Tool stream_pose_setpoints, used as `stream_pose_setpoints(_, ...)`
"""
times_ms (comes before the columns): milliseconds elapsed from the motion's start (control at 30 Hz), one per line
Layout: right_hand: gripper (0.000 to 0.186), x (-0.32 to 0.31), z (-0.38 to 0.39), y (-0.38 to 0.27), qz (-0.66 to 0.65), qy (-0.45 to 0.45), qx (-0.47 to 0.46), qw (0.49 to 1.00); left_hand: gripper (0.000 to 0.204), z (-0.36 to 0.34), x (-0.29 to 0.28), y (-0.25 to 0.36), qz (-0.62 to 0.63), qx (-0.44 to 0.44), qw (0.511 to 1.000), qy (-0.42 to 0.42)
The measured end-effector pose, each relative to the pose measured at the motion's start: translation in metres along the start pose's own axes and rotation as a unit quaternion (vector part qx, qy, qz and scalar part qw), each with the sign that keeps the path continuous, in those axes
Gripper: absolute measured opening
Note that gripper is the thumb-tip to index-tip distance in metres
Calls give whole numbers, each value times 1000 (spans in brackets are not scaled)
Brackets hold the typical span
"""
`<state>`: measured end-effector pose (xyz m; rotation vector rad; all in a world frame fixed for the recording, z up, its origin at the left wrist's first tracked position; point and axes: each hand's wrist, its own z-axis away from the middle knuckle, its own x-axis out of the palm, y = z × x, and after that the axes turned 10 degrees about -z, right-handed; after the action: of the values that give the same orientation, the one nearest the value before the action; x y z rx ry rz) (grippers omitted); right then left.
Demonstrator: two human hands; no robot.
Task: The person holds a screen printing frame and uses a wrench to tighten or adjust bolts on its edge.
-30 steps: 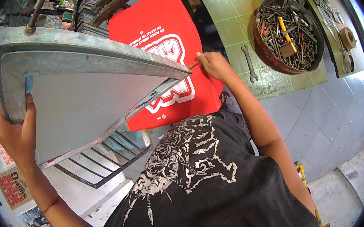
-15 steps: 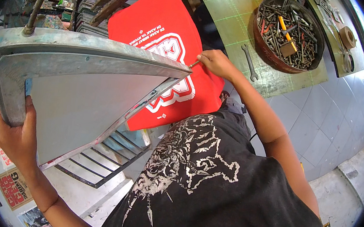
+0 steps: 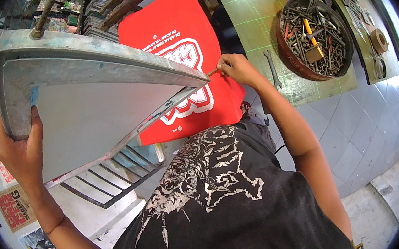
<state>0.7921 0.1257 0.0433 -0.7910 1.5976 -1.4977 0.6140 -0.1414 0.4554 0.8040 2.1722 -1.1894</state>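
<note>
A grey metal frame (image 3: 108, 69) with a pale flat panel (image 3: 98, 124) stretches across the left half of the view. My left hand (image 3: 20, 153) is wrapped round its lower left arm, thumb on the inner side near a small blue patch. At the frame's pointed right corner, my right hand (image 3: 238, 69) pinches a thin bolt-like metal piece (image 3: 212, 72), whose end meets the corner. Behind and below lies a red T-shirt (image 3: 171, 21) with a white print. A threaded rod (image 3: 52, 2) rises from the frame's far left corner.
On a green-gridded table (image 3: 247, 30), an open-end wrench (image 3: 273, 69) lies near a round rusty tub (image 3: 287, 60) of bolts and a yellow-handled tool (image 3: 311, 32). Black metal bars (image 3: 102, 182) sit below the frame. Ink containers crowd shelves (image 3: 72, 4) at far left.
Both hands keep their grips. The frame's left end sits slightly further right and the view has shifted a little; my right hand's fingers have turned slightly at the corner.
</note>
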Motion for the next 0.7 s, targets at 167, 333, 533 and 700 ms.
stream_pose_setpoints(167, 33, -4, -7, -1, 72, -27, 5, 997, 45, -1, -3, 7, 19, -30, 999, -23)
stream_pose_setpoints(333, 39, -1, -13, 6, 45, -44, 38, 997, 46, -2, -2, 7, -1, -14, 1000, 5)
stream_pose_setpoints(533, 42, 17, 3, -1, -77, 47, 136, 987, 46, 2, -4, 13, 19, -50, 998, -23)
stream_pose_setpoints(700, 49, 53, 33, -3, -112, 193, 77, 972, 45, 0, -18, 14, -19, -37, 996, -82)
